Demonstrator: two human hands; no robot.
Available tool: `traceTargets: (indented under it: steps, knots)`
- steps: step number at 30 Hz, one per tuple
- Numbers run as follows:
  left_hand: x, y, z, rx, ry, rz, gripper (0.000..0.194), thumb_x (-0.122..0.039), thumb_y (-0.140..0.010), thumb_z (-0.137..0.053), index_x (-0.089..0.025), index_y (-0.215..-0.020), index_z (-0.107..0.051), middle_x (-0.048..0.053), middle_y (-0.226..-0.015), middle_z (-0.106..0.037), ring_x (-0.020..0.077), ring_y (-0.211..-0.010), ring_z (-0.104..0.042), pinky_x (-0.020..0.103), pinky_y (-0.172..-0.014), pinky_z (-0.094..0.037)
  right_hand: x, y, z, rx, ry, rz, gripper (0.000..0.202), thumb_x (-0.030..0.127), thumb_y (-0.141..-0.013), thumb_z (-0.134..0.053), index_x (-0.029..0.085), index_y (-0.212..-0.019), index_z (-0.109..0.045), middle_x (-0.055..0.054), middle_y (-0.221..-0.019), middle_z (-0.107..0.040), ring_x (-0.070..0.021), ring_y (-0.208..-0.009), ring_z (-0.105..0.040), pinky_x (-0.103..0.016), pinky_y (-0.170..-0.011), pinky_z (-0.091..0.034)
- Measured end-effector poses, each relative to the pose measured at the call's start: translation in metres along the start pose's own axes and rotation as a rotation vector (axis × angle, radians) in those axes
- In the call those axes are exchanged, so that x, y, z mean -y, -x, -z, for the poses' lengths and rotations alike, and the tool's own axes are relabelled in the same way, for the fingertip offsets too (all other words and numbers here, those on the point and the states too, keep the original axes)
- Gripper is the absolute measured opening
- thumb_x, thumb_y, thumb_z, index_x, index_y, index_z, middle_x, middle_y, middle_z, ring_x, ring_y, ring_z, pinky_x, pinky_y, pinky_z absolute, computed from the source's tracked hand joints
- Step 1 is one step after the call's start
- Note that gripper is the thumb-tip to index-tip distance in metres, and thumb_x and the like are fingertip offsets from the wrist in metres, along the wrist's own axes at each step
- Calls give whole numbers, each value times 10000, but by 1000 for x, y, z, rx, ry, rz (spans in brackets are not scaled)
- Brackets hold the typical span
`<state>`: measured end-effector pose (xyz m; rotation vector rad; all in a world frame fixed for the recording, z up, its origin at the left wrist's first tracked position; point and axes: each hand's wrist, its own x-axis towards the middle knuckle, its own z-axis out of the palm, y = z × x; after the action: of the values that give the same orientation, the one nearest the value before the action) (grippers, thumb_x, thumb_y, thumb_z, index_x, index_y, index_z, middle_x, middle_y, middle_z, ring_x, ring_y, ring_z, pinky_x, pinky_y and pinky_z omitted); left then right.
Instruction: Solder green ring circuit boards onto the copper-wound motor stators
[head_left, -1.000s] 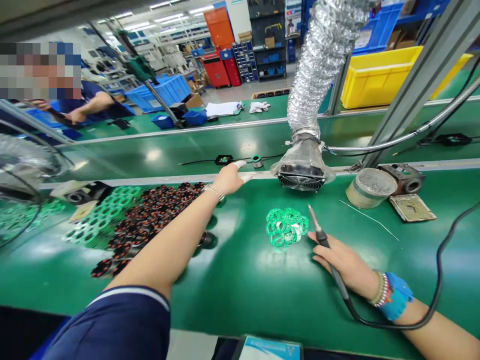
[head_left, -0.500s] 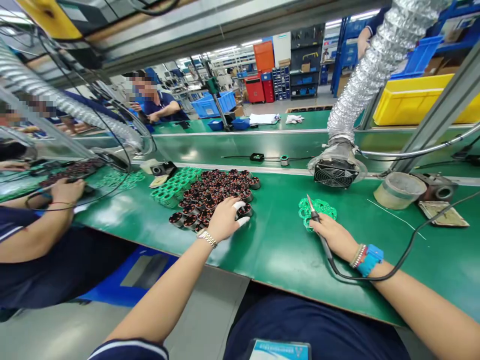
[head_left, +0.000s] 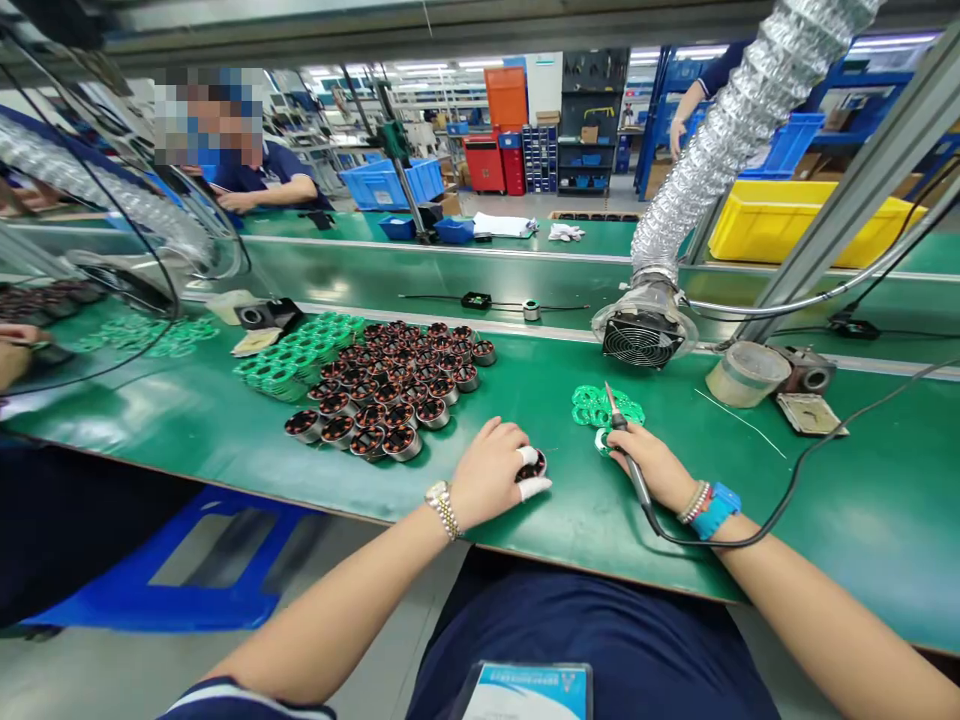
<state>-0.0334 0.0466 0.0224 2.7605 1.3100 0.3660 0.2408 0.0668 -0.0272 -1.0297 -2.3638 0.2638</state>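
My left hand (head_left: pixel 495 472), white covers on two fingertips, grips a round motor stator (head_left: pixel 535 466) with dark top and copper windings, at the bench's near side. To its left stands a dense group of similar stators (head_left: pixel 401 440). My right hand (head_left: pixel 656 468) is closed round a soldering iron (head_left: pixel 636 482), its tip pointing up and away. Just beyond it lies a pile of green ring-shaped circuit boards (head_left: pixel 589 405). One ring board (head_left: pixel 601 441) is at my right fingertips; whether they pinch it is unclear. Stacked green ring boards (head_left: pixel 281 365) stand behind the stators.
A fan (head_left: pixel 643 342) on a silver duct stands at the back. To the right are a round tub (head_left: pixel 747 375) and a small tray (head_left: pixel 811 414). The iron's black cable (head_left: pixel 795 500) loops over my right forearm. A co-worker's hand (head_left: pixel 16 350) is at far left.
My left hand has drawn one stator away from the group, toward me and to the right. My right hand, still holding the soldering iron, now has a ring board at its fingertips. The view has shifted.
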Motion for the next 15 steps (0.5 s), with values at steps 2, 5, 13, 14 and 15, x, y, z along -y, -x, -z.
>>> traceTargets:
  steps: [2,5,13,14,15]
  knots:
    - [-15,1,2,11,46,-1,374,-545,-770,-542,-197,-802,-676,70,-817,-629,227,-830,-559,453,-880,-394,-1,-1,-1,-12,-17,-2,143,145,-886,-428,172,-965,-544,-62,-888,-550,-177,-847,-543,-296,-750,-482]
    - [-19,8,3,72,220,19,304,-460,-838,-493,-223,-916,-667,51,-808,-638,191,-773,-573,342,-750,-457,-3,-2,1,-48,-47,-18,131,147,-884,-437,174,-968,-533,-58,-874,-547,-176,-828,-545,-297,-732,-484]
    - [0,26,4,17,394,101,292,-321,-858,-493,-204,-1116,-563,86,-1067,-624,198,-965,-584,344,-854,-469,31,27,17,62,-198,-24,161,150,-895,-434,199,-1035,-497,-71,-969,-560,-170,-899,-575,-306,-798,-490]
    - [-1,24,5,27,391,37,314,-326,-848,-510,-210,-1136,-551,94,-1134,-595,209,-1033,-555,364,-898,-447,37,33,17,110,-216,-11,168,145,-898,-423,199,-1036,-501,-75,-975,-558,-167,-892,-577,-297,-788,-493]
    - [-2,21,5,47,387,-29,347,-334,-833,-534,-218,-1160,-537,97,-1204,-558,223,-1103,-514,386,-941,-419,43,38,16,150,-226,3,176,139,-898,-412,198,-1036,-504,-75,-969,-559,-164,-875,-579,-288,-770,-497]
